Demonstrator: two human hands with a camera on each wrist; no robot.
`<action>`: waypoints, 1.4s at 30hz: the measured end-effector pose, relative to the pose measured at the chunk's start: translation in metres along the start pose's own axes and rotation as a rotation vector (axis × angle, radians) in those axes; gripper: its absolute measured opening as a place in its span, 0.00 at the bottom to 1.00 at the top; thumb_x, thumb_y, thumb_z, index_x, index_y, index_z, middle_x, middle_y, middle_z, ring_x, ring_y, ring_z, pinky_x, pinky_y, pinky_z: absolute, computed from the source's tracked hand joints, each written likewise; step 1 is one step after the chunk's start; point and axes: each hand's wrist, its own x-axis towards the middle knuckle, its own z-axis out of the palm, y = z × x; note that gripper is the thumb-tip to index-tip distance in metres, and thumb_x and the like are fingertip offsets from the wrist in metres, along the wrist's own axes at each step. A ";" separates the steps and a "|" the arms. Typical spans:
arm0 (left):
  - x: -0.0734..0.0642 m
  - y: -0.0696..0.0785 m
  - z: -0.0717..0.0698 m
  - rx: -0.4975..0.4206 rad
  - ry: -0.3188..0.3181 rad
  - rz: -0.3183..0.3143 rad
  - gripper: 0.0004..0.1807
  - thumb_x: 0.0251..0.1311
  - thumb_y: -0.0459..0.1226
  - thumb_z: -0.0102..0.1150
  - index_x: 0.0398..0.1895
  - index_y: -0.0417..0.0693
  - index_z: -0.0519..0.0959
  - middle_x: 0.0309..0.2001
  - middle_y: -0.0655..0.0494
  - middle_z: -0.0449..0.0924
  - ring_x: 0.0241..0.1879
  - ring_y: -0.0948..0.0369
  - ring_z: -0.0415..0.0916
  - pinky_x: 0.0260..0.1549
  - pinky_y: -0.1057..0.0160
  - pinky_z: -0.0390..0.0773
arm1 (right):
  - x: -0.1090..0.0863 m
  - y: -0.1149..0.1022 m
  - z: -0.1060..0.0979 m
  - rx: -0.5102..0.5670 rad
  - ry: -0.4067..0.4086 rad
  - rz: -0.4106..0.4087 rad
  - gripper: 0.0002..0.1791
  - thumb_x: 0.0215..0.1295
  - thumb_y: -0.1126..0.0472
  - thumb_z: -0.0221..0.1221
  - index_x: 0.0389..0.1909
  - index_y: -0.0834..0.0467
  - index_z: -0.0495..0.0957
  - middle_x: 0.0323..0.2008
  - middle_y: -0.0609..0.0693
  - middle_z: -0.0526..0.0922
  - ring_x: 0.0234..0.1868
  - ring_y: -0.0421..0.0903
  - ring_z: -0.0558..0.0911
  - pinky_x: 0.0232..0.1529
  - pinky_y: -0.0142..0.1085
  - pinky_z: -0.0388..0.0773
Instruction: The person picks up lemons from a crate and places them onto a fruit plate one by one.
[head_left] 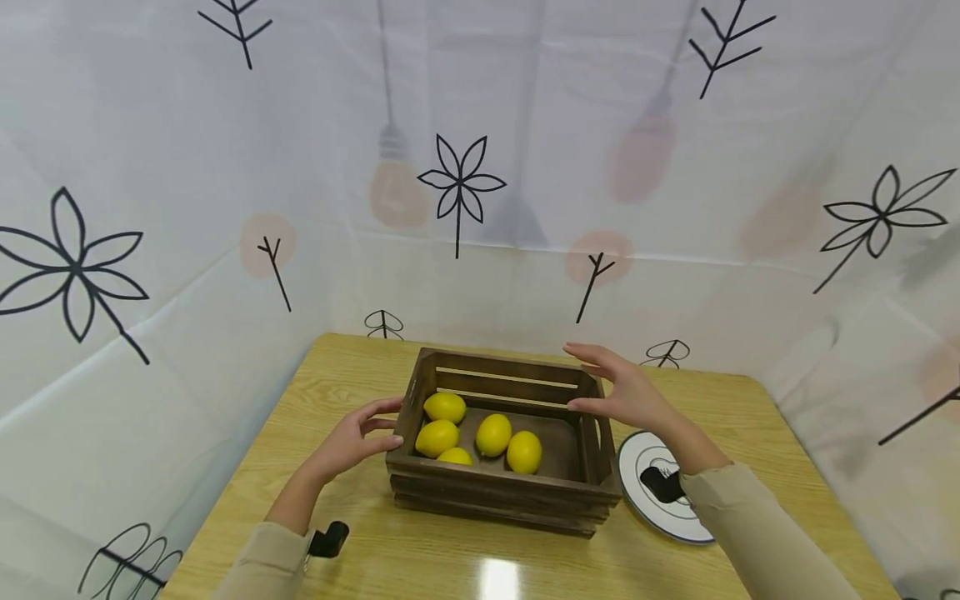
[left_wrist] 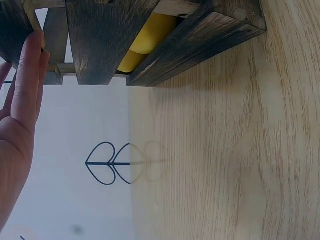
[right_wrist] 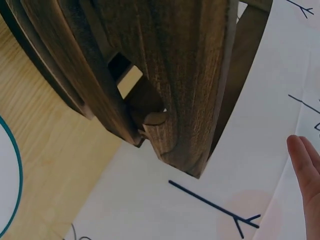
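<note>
A dark brown wooden crate (head_left: 502, 500) of slats stands on the table, with several yellow lemons (head_left: 493, 435) inside, mostly toward its left half. At the crate's left end is my left hand (head_left: 352, 442), its fingertips and thumb right at the rim; in the left wrist view the fingers (left_wrist: 29, 75) lie straight along an upper slat. My right hand (head_left: 622, 387) hovers by the crate's back right corner, fingers and thumb spread apart, holding nothing. In the right wrist view its fingertips (right_wrist: 299, 150) are well away from the crate's end board (right_wrist: 185, 100), which has a cut-out handle hole.
A white plate (head_left: 648, 508) with a dark rim lies right of the crate, partly under my right forearm. The light wooden table (head_left: 360, 550) meets a white printed curtain (head_left: 510, 292) at its back and sides.
</note>
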 end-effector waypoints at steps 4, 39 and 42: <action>0.001 -0.002 -0.002 -0.005 -0.012 -0.019 0.32 0.61 0.37 0.59 0.67 0.42 0.60 0.65 0.42 0.58 0.59 0.41 0.62 0.48 0.50 0.72 | 0.005 0.005 0.001 0.044 -0.021 -0.001 0.40 0.51 0.62 0.69 0.66 0.57 0.63 0.64 0.55 0.63 0.61 0.55 0.67 0.59 0.46 0.64; 0.004 -0.014 -0.003 -0.021 -0.016 -0.014 0.32 0.61 0.36 0.59 0.67 0.42 0.60 0.66 0.42 0.57 0.59 0.42 0.62 0.48 0.51 0.73 | 0.048 0.002 0.020 0.102 -0.174 0.089 0.37 0.52 0.54 0.68 0.64 0.53 0.66 0.63 0.52 0.65 0.62 0.55 0.66 0.59 0.51 0.63; 0.007 -0.025 -0.004 -0.020 -0.005 -0.017 0.32 0.60 0.36 0.59 0.67 0.46 0.61 0.66 0.45 0.57 0.59 0.44 0.62 0.48 0.51 0.73 | 0.051 0.001 0.024 0.084 -0.181 0.090 0.37 0.52 0.55 0.68 0.64 0.53 0.66 0.63 0.52 0.66 0.62 0.56 0.66 0.59 0.50 0.64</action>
